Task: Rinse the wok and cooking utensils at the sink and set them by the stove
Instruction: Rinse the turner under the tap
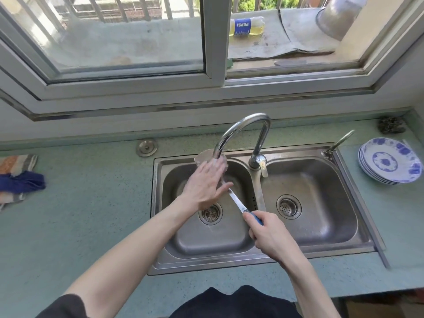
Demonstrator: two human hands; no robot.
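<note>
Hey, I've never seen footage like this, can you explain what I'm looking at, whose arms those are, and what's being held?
This is one picture from a camera worn on a person's head, looking down at their own arms. No robot here. The right hand grips a blue-handled knife, blade pointing under the running faucet. The left hand, fingers straight, rubs the blade in the water over the left basin of a steel double sink. On the counter: stacked blue-patterned plates right, cloths left.

A pale green speckled countertop [91, 203] was lit by daylight from a wide white-framed sliding window [211, 42]. Beyond the glass, a concrete ledge [137, 40] and metal bars [114, 8] were seen, with greenery behind. A white wall strip [114, 125] was set beneath the sill.
</note>
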